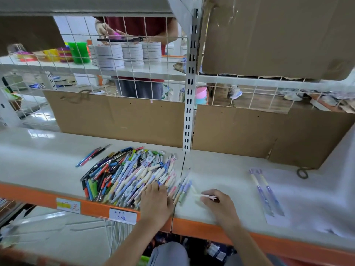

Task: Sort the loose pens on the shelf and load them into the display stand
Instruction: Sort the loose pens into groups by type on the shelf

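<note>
A big heap of loose pens (126,173) in many colours lies on the white shelf (38,160), reaching its orange front edge. My left hand (156,202) rests palm down on the heap's right front corner, fingers spread over the pens. My right hand (221,205) sits just right of the heap, fingers pinched on a pale pink-and-white pen (206,196) lying flat on the shelf. A few pastel pens (183,189) lie between my hands. Two purple pens (267,191) lie side by side further right. Three pens (92,155) lie apart at the heap's left. No display stand is in view.
Cardboard sheets (124,116) line the back of the shelf, split by a slotted white upright (189,104). A large cardboard box (278,35) hangs over the right. Behind the wire grid a person stands by stacked white tape rolls (124,52). Price labels (123,215) sit on the orange edge.
</note>
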{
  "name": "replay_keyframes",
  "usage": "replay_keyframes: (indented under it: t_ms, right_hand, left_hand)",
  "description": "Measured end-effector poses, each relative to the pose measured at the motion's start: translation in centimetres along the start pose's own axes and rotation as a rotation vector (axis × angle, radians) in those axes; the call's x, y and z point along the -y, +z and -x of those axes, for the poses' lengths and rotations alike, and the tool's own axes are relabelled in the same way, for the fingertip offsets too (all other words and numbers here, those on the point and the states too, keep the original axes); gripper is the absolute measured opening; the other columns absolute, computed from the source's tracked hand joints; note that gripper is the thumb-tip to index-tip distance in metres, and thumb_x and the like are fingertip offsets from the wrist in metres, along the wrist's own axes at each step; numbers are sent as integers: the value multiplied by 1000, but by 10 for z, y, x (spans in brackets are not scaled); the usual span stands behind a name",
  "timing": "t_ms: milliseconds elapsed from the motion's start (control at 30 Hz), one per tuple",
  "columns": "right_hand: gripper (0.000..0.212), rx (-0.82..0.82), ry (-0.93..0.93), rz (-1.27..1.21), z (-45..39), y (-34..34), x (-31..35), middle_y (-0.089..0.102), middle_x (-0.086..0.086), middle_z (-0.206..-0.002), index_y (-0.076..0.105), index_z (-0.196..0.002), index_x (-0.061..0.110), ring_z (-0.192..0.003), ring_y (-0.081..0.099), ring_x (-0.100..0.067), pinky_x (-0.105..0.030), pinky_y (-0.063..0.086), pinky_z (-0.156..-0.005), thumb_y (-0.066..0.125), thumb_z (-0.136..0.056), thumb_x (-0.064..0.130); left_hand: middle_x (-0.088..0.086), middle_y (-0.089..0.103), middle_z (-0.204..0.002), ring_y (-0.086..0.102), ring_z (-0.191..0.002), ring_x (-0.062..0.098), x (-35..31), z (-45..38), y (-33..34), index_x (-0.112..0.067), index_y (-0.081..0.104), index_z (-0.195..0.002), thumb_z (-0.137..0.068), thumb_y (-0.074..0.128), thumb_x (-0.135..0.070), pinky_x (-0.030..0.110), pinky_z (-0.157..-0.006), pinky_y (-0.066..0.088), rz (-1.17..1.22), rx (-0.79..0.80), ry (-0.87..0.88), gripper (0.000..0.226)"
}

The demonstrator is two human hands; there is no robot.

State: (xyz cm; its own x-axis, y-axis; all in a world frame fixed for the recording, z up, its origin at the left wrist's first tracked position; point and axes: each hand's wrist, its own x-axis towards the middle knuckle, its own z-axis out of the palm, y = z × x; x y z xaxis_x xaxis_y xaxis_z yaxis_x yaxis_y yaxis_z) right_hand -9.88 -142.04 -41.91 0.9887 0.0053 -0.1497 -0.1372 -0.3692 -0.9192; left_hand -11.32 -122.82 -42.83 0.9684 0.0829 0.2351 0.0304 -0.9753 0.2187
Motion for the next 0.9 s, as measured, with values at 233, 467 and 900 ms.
replay_keyframes:
  t_ms: [233,467,900]
  right_hand:
    - [6,-16,58,-415,-1,-9,-2,44,3,-57,64,-84,7,-48,35,-8,-18,29,-44,61,-88,4]
    - [18,-91,71,-649,0,-9,-1,55,-7,-64,49,-82,7,-44,43,-9,-18,28,-40,46,-98,14]
    - [14,34,36,-589,0,-12,-1,56,-8,-64,57,-81,5,-46,42,-9,-17,28,-41,52,-94,5]
  left_hand:
    - [-11,40,-66,39,-51,6,-20,4,5,-20,36,-91,-100,37,-24,19,-44,24,408,-23,210,9]
    - [-15,54,-61,45,-40,1,-21,8,21,-26,52,-85,-95,36,-43,9,-35,20,280,-134,304,25]
    - [-16,52,-63,42,-40,3,-17,9,25,-32,44,-85,-94,40,-42,14,-34,29,322,-176,348,14]
